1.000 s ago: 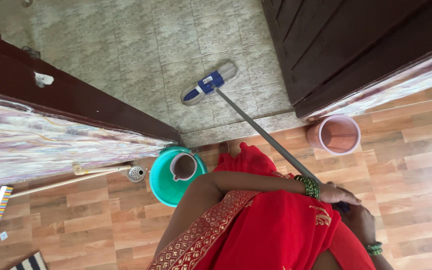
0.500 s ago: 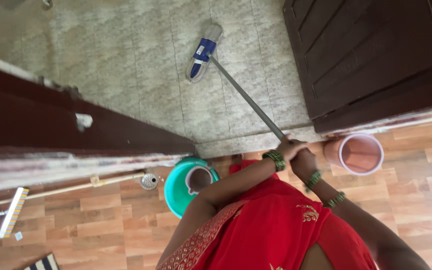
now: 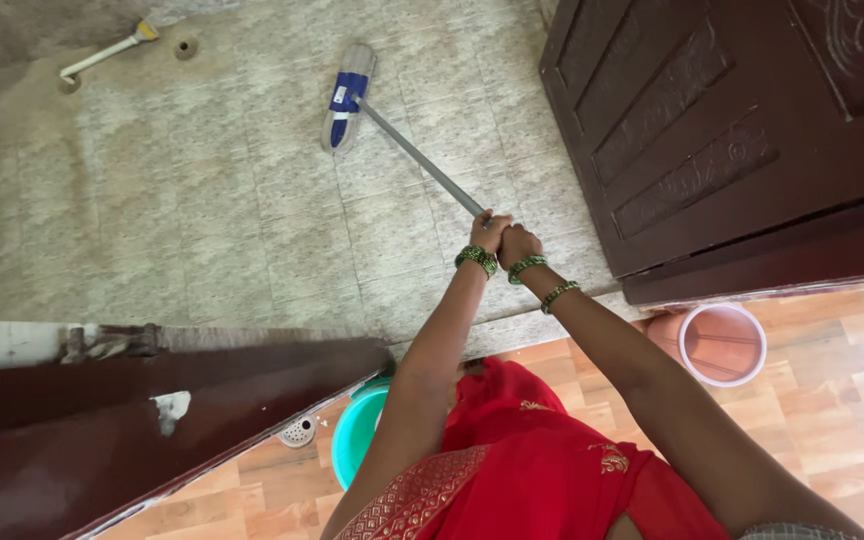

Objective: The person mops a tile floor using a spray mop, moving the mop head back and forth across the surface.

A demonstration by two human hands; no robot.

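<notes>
A flat mop with a blue and white head (image 3: 347, 97) lies on the grey tiled floor (image 3: 202, 200), far ahead. Its grey pole (image 3: 417, 158) runs back to my hands. My left hand (image 3: 488, 233) and my right hand (image 3: 518, 244) sit side by side, both closed around the near end of the pole, arms stretched forward. Green bangles ring both wrists. My red garment with gold trim (image 3: 522, 470) fills the bottom of the view.
A dark wooden door (image 3: 722, 130) stands open on the right, a dark door frame (image 3: 132, 430) on the left. A teal bucket (image 3: 357, 440) and a pink bucket (image 3: 720, 343) stand on the wood-pattern floor. A white pipe (image 3: 102, 55) lies far left.
The mop head has slid farther away and to the left across the tiles. Both arms have stretched forward, and my view has tilted onward past the doorway.
</notes>
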